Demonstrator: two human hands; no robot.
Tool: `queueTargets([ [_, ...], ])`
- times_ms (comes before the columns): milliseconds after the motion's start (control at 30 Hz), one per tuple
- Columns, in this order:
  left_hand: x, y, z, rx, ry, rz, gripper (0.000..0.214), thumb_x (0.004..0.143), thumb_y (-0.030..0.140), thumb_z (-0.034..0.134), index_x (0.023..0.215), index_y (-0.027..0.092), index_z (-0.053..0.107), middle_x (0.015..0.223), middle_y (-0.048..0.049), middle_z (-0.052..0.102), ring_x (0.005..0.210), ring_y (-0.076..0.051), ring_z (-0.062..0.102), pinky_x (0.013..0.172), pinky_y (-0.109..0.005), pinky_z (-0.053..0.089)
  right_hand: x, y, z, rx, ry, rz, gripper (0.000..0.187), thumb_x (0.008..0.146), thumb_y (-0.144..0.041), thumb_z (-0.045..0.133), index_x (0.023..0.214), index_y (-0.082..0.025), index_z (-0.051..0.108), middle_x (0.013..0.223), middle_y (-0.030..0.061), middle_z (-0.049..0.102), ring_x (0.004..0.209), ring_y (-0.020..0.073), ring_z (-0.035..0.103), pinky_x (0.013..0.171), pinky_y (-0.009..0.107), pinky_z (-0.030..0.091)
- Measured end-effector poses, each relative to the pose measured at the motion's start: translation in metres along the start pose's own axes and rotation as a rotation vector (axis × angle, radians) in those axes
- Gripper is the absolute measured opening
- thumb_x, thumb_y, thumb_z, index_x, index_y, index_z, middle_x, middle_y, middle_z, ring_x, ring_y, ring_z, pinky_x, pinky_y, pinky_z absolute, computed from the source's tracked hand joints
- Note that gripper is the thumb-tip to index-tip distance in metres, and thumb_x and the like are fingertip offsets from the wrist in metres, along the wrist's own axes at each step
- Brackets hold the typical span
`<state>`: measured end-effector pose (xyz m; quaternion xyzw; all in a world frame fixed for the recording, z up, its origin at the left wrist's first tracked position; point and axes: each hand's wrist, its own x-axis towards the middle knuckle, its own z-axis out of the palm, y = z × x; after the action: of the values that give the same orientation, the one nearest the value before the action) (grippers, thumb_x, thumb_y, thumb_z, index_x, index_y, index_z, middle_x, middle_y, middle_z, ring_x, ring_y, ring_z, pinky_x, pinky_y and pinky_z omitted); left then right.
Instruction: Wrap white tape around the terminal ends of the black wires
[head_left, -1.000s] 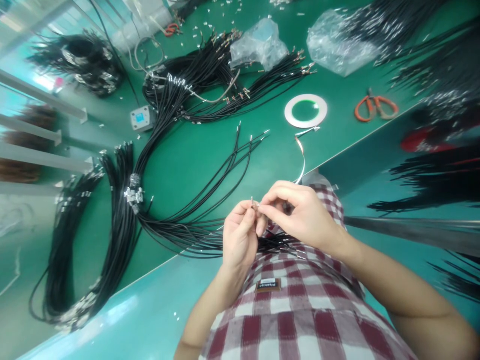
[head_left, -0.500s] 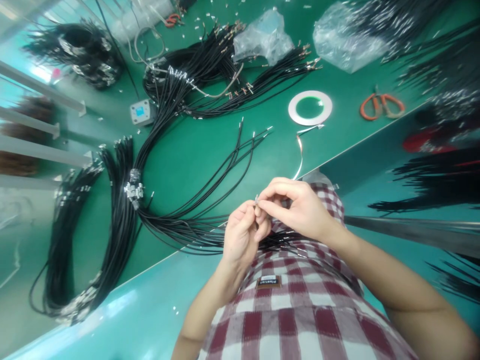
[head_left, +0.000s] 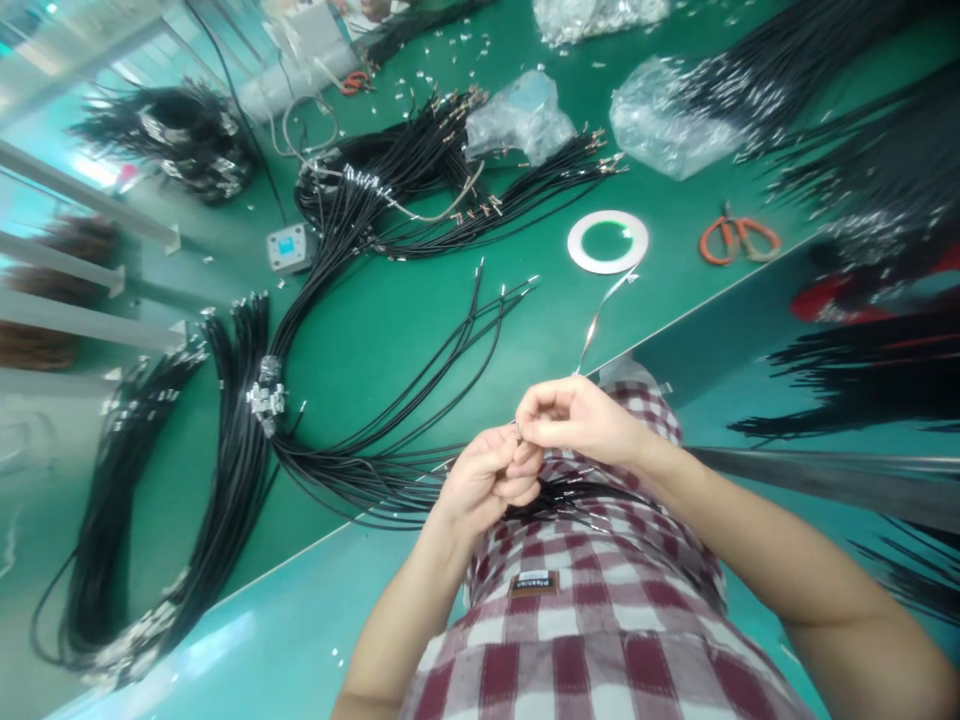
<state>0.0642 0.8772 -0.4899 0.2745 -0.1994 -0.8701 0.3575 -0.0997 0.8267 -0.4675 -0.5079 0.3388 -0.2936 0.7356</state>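
Observation:
My left hand (head_left: pixel 491 475) and my right hand (head_left: pixel 574 420) meet above my lap, fingertips almost touching. Both pinch around a small silvery tip (head_left: pixel 518 431), which looks like a cable end; the fingers mostly hide it. A bundle of black cables (head_left: pixel 360 475) runs from the table beneath my left hand, and loose ends (head_left: pixel 559 497) lie across the checked apron (head_left: pixel 585 610). From the white tape roll (head_left: pixel 577 243) a thin shiny strip (head_left: pixel 592 330) hangs down behind my right hand; whether that hand touches it is hidden.
Orange-handled cutters (head_left: pixel 739 240) lie right of the tape. Coiled black cables (head_left: pixel 105 500) rest at the left, with more cables (head_left: pixel 420 150) and plastic bags (head_left: pixel 517 115) farther back. A small grey box (head_left: pixel 291 247) stands beside them. The table edge (head_left: pixel 720 300) slants past my hands.
The camera view has shifted, so the tabletop things and my hands sit slightly lower. My hands stay together, still pinching the small tip. The shiny strip now hangs straighter.

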Motion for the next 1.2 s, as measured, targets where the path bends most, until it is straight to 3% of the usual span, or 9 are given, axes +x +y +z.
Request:
queueTargets([
  [100,0.001,0.000,0.001,0.004,-0.035,-0.013,0.037,0.087,0.039,0.069,0.068,0.014,0.048,0.058,0.0077,0.036,0.037,0.002,0.013,0.038,-0.016,0.018,0.002,0.002,-0.004,0.100,0.004,0.041,0.012,0.074,-0.025,0.069,0.071,-0.014,0.064,0.059,-0.0044,0.058,0.050,0.0060,0.043,0.049,0.021,0.032],
  [267,0.000,0.000,0.011,0.037,0.027,0.086,0.026,0.088,0.033,0.067,0.077,0.012,0.057,0.069,0.0027,0.047,0.040,0.002,0.021,0.042,-0.017,0.017,-0.007,0.009,-0.017,0.186,0.340,-0.100,0.016,0.078,-0.030,0.073,0.077,-0.017,0.065,0.052,-0.0087,0.048,0.048,0.0061,0.038,0.049,0.022,0.028],
  [367,0.000,-0.003,0.016,0.080,0.079,0.106,0.018,0.088,0.031,0.068,0.087,0.014,0.064,0.072,0.0008,0.051,0.043,0.000,0.028,0.045,-0.019,0.020,-0.019,0.007,-0.028,0.170,0.455,-0.156,0.014,0.080,-0.029,0.074,0.080,-0.017,0.067,0.055,-0.0075,0.050,0.051,0.0068,0.040,0.052,0.023,0.030],
  [467,0.002,-0.005,0.019,0.155,0.137,0.098,0.024,0.085,0.035,0.071,0.096,0.014,0.070,0.070,0.0005,0.050,0.045,-0.002,0.032,0.047,-0.020,0.021,-0.030,0.004,-0.036,0.142,0.519,-0.177,0.013,0.080,-0.029,0.074,0.080,-0.018,0.067,0.056,-0.0069,0.051,0.052,0.0076,0.040,0.054,0.025,0.030],
  [633,0.006,-0.011,0.022,0.328,0.232,0.160,0.028,0.083,0.038,0.073,0.096,0.013,0.076,0.063,0.0008,0.049,0.047,-0.003,0.033,0.046,-0.021,0.019,-0.039,0.003,-0.040,0.097,0.560,-0.178,0.013,0.081,-0.030,0.074,0.079,-0.018,0.067,0.057,-0.0063,0.050,0.054,0.0086,0.041,0.056,0.025,0.032],
  [800,0.010,-0.016,0.028,0.529,0.364,0.267,0.020,0.085,0.032,0.072,0.096,0.015,0.076,0.067,-0.0038,0.064,0.046,-0.006,0.045,0.046,-0.021,0.033,-0.043,0.008,-0.045,0.083,0.569,-0.155,0.015,0.082,-0.032,0.073,0.080,-0.019,0.066,0.059,-0.0062,0.049,0.054,0.0092,0.040,0.055,0.025,0.032],
  [900,0.017,-0.016,0.032,0.581,0.409,0.308,0.019,0.085,0.030,0.072,0.095,0.015,0.077,0.067,-0.0032,0.065,0.047,-0.007,0.048,0.048,-0.021,0.038,-0.044,0.012,-0.050,0.082,0.576,-0.156,0.015,0.083,-0.032,0.072,0.080,-0.019,0.066,0.058,-0.0062,0.049,0.055,0.0094,0.040,0.056,0.025,0.033],
  [1033,0.033,-0.010,0.033,0.686,0.452,0.498,0.018,0.084,0.030,0.073,0.096,0.019,0.079,0.076,-0.0047,0.066,0.055,-0.010,0.051,0.052,-0.022,0.042,-0.045,0.019,-0.057,0.078,0.614,-0.152,0.017,0.082,-0.034,0.073,0.079,-0.019,0.066,0.058,-0.0056,0.048,0.055,0.0105,0.039,0.056,0.026,0.034],
  [1200,0.069,0.008,0.025,0.941,0.477,0.713,0.013,0.087,0.025,0.069,0.093,0.022,0.080,0.087,-0.0077,0.071,0.078,-0.018,0.062,0.073,-0.028,0.049,-0.046,0.025,-0.067,0.084,0.651,-0.127,0.022,0.080,-0.039,0.075,0.078,-0.019,0.066,0.057,-0.0049,0.047,0.054,0.0113,0.039,0.055,0.026,0.033],
])
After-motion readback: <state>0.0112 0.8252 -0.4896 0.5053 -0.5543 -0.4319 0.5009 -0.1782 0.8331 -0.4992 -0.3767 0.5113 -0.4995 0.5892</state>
